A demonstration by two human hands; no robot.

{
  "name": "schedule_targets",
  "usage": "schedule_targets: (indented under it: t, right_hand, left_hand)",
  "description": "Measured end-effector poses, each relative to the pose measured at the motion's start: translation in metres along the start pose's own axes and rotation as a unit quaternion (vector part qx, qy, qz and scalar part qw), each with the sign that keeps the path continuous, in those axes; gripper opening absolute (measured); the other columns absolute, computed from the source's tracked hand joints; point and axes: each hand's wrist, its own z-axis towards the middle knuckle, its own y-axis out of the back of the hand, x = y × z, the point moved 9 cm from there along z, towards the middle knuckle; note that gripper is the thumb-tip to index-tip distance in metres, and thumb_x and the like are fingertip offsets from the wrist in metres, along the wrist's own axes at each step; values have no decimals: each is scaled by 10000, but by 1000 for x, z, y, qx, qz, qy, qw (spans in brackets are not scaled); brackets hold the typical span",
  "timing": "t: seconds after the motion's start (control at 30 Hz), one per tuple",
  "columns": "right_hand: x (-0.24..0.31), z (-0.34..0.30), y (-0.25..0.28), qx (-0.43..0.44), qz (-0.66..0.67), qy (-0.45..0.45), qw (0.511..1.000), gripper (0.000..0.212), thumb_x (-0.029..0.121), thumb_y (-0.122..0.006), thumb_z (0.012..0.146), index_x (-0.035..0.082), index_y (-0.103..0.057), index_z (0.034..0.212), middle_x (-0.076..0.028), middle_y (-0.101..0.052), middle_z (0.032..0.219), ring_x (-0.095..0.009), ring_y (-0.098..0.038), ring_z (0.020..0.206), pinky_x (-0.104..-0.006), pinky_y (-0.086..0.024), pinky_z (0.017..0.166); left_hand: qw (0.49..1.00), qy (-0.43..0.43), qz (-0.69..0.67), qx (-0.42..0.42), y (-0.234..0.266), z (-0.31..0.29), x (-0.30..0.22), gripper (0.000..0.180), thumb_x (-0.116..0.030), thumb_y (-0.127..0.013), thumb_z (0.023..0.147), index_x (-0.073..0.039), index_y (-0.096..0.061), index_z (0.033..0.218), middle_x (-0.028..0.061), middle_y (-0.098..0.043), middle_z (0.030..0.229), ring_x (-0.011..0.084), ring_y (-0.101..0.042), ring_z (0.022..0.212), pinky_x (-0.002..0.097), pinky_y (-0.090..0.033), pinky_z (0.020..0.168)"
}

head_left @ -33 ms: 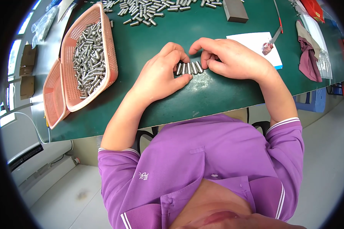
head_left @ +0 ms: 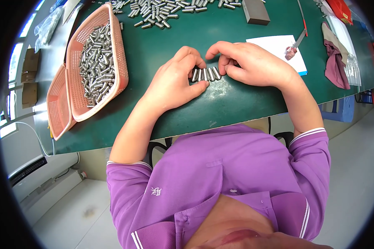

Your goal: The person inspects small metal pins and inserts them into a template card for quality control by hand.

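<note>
A short row of shiny metal pins (head_left: 205, 74) lies side by side on the green tabletop between my hands. My left hand (head_left: 174, 79) grips the row's left part, fingertips at the far ends of the pins and thumb at the near ends. At the right end of the row, my right hand (head_left: 253, 64) presses its curled fingers against the last pin. Its index finger arches out over the far side, and the thumb is bent in close to the table. The left fingers hide some of the row.
A pink plastic basket (head_left: 121, 62) full of similar pins stands at left. More loose pins (head_left: 158, 10) are heaped at the far edge. A grey block (head_left: 256, 12), white paper (head_left: 274, 43), a blade-like tool (head_left: 300, 38) and a maroon cloth (head_left: 335, 66) lie on the right.
</note>
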Motion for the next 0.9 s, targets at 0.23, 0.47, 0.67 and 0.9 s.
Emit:
schedule_targets:
  t: [0.23,0.47,0.67,0.9]
  right_hand:
    - [0,-1,1,-3,-1,-3,1000,371,4,-522,782,65,-523,1148,-62,-656,805,-246,-628,761,-356,-485,680]
    - [4,-1,3,-14,5,0,1000,329,28,-507,793,64,-542,1118,-62,-679,781,-267,-650,775,-388,-497,693]
    - [-1,-1,5,2,44,-30,999,363,-10,-509,782,61,-539,1137,-61,-675,826,-222,-652,790,-325,-501,697]
    - [-26,-15,90,-313,-192,-19,930,430,119,-649,756,96,-578,1179,-140,-555,1224,-307,-518,1156,-394,-423,983]
  left_hand:
    - [998,49,-25,-5,0,-1,11,341,-117,-711,718,-50,-558,1015,65,-572,877,199,-583,724,353,-492,669]
    - [991,51,-121,-21,-1,0,16,341,-56,-688,750,-34,-537,1055,44,-595,888,123,-569,717,282,-472,629]
    - [978,60,-195,-33,-3,3,22,330,24,-662,773,-20,-518,1067,18,-598,934,40,-518,704,191,-422,606]
    - [962,75,-260,-29,-6,5,30,329,80,-627,805,-11,-495,1091,31,-600,982,12,-512,726,157,-429,635]
